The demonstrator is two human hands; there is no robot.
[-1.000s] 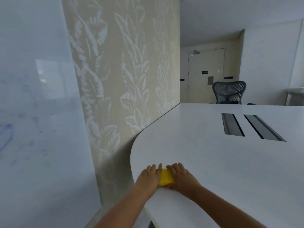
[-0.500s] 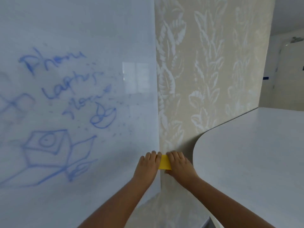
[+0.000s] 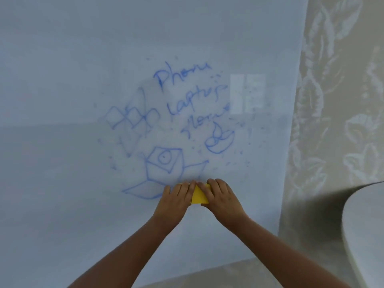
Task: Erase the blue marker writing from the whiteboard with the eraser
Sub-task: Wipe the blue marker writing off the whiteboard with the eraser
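A glossy whiteboard (image 3: 62, 80) fills most of the view. Blue marker writing (image 3: 191, 96) in three scrawled lines sits at its middle, with blue sketches of diamonds, a bowl shape and an open box (image 3: 164, 163) around and below it. A yellow eraser (image 3: 198, 196) is held against the board at the lower right corner of the box sketch. My left hand (image 3: 176, 199) grips its left side and my right hand (image 3: 221, 197) grips its right side. Fingers hide much of the eraser.
Beige wallpaper with a pale leaf pattern (image 3: 336, 100) borders the whiteboard on the right. The rounded edge of a white table (image 3: 365, 235) juts in at the lower right, close to my right forearm. Faint blue specks dot the board around the drawings.
The view swung left from the table to the whiteboard. Both hands lifted the yellow eraser off the table edge and carried it left onto the board, under the drawings.
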